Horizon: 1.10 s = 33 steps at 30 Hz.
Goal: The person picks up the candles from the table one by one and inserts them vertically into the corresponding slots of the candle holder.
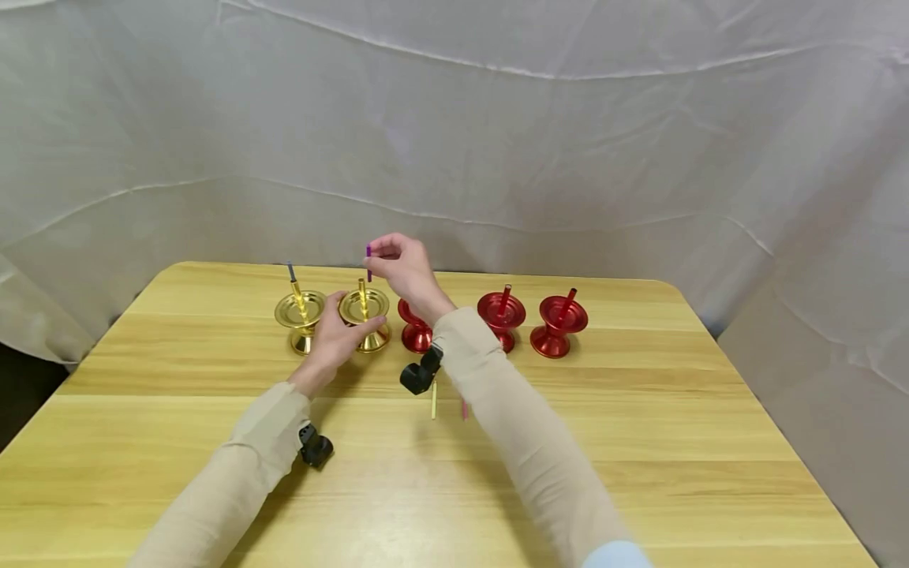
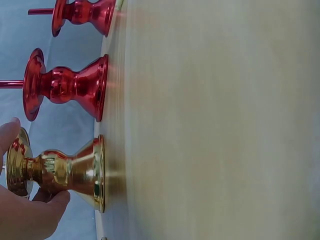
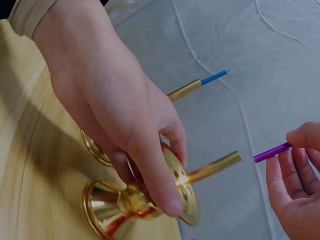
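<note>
My left hand (image 1: 335,335) grips a shiny gold candle holder (image 2: 60,170), thumb and fingers around its dish and waist. The holder stands upright, a gold tube (image 3: 215,167) rising from its dish. Between thumb and fingertips, my right hand (image 1: 406,268) pinches a slim purple stick (image 3: 272,152). In the head view the stick is upright above the tube; the right wrist view shows a small gap between its lower end and the tube's top. Left of my left hand stands another gold candle holder (image 1: 301,341), with a thin blue stick (image 3: 215,77) in its tube.
To the right stand three red candle holders, one partly behind my right hand (image 1: 417,339), one in the middle (image 1: 500,309), one at the end (image 1: 550,343). A yellow stick (image 1: 434,401) and a pink stick (image 1: 465,409) lie near my right forearm. Grey cloth (image 1: 454,158) hangs behind the table.
</note>
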{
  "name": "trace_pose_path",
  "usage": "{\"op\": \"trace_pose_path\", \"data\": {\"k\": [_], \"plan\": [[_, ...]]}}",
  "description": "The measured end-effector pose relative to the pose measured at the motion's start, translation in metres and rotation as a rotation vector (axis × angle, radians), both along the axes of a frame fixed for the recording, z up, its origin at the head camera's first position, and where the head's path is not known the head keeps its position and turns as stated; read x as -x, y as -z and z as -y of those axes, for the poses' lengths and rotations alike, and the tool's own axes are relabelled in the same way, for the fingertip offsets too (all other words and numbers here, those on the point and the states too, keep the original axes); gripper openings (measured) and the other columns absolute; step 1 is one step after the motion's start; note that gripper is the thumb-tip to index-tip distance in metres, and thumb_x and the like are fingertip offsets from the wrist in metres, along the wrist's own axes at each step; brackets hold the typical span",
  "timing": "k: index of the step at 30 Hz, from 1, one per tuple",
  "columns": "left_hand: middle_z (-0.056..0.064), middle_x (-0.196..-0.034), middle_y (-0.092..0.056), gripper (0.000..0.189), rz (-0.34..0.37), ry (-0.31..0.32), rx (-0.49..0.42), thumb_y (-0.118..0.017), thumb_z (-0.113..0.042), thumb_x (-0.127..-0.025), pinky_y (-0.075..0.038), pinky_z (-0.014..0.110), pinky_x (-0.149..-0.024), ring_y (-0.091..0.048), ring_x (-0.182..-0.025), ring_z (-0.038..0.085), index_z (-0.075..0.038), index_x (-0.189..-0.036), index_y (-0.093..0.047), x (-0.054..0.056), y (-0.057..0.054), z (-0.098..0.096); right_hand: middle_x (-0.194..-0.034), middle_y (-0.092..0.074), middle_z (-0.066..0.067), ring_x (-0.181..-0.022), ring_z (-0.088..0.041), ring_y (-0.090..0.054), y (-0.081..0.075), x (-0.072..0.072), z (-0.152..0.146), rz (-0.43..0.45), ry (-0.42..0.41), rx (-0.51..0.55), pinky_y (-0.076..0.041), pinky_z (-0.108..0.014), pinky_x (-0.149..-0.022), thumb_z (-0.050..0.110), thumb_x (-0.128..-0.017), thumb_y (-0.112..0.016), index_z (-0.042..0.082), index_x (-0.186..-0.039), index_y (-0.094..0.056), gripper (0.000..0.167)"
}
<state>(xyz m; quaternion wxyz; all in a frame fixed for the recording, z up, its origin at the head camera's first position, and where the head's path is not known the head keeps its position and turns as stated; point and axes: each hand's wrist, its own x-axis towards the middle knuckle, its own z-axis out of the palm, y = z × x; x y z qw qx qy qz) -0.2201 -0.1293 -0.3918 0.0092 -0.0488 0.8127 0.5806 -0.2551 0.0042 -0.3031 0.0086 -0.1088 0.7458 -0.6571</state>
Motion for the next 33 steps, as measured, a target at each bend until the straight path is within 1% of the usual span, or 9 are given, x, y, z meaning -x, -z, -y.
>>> {"op": "trace_pose_path", "data": {"k": [5, 15, 24, 33], "plan": [[0.023, -0.152, -0.025, 0.090, 0.004, 0.004, 0.003, -0.073, -0.028, -0.087, -0.023, 0.047, -0.113, -0.026, -0.138, 0.034, -0.001, -0.150, -0.016, -0.001, 0.001, 0.000, -0.090, -0.061, -0.004, -0.084, -0.015, -0.059, 0.003, 0.000, 0.011, 0.026, 0.005, 0.046, -0.053, -0.024, -0.078, -0.002, -0.088, -0.067, -0.004, -0.106, -0.064, 0.018], [0.023, -0.151, -0.026, 0.090, -0.006, 0.011, 0.000, -0.074, -0.029, -0.086, -0.023, 0.047, -0.113, -0.027, -0.137, 0.034, -0.001, -0.150, -0.017, -0.001, 0.000, -0.003, -0.091, -0.061, -0.004, -0.086, -0.016, -0.060, 0.005, 0.004, 0.013, 0.029, 0.031, 0.052, -0.053, -0.024, -0.079, -0.002, -0.089, -0.066, -0.004, -0.107, -0.064, 0.019], [0.022, -0.150, -0.029, 0.088, -0.017, 0.003, 0.010, -0.074, -0.028, -0.086, -0.024, 0.046, -0.113, -0.029, -0.136, 0.034, 0.000, -0.149, -0.019, 0.000, 0.000, -0.004, -0.091, -0.064, -0.005, -0.085, -0.015, -0.058, 0.005, 0.004, 0.010, -0.022, 0.048, -0.038, -0.050, -0.022, -0.075, 0.000, -0.089, -0.067, -0.001, -0.104, -0.065, 0.015], [0.022, -0.151, -0.027, 0.091, -0.002, 0.011, 0.024, -0.073, -0.033, -0.086, -0.023, 0.047, -0.113, -0.028, -0.137, 0.034, -0.002, -0.151, -0.017, -0.001, 0.001, -0.005, -0.092, -0.064, -0.005, -0.087, -0.016, -0.060, 0.011, 0.003, 0.008, -0.037, 0.030, -0.125, -0.051, -0.023, -0.075, 0.002, -0.090, -0.067, -0.001, -0.103, -0.065, 0.014]]}}
